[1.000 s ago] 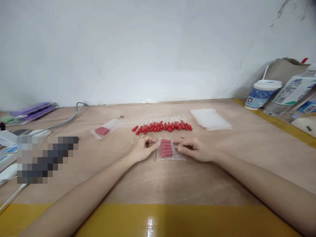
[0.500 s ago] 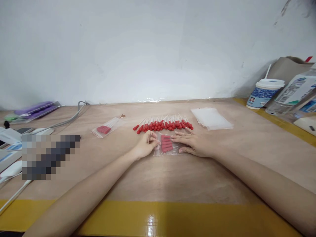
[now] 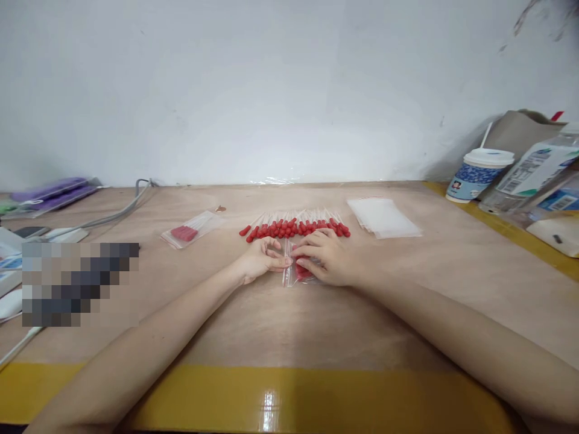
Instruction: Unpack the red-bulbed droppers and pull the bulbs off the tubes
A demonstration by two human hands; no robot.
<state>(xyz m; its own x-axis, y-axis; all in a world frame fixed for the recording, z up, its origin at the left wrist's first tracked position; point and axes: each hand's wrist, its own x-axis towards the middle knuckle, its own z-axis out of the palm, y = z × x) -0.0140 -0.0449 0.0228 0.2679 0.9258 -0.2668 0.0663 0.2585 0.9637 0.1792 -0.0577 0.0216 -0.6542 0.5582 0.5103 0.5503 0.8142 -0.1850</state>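
A small clear zip bag of red-bulbed droppers (image 3: pixel 293 274) lies on the wooden table (image 3: pixel 289 325) in front of me. My left hand (image 3: pixel 261 259) pinches the bag's left edge with curled fingers. My right hand (image 3: pixel 326 257) lies over the bag, its fingers bent and pressing on the left end, hiding most of the red bulbs. Just beyond my hands runs a row of loose droppers with red bulbs (image 3: pixel 295 227).
A filled dropper bag (image 3: pixel 192 229) lies to the left, a stack of clear bags (image 3: pixel 383 217) to the right. A paper cup (image 3: pixel 477 175), bottles and a paper bag stand at the far right. Cables, boxes and purple packets crowd the left. A yellow strip edges the table.
My right hand slid left across the bag, from its right side to cover it and meet my left hand. The left hand stayed at the bag's left edge.
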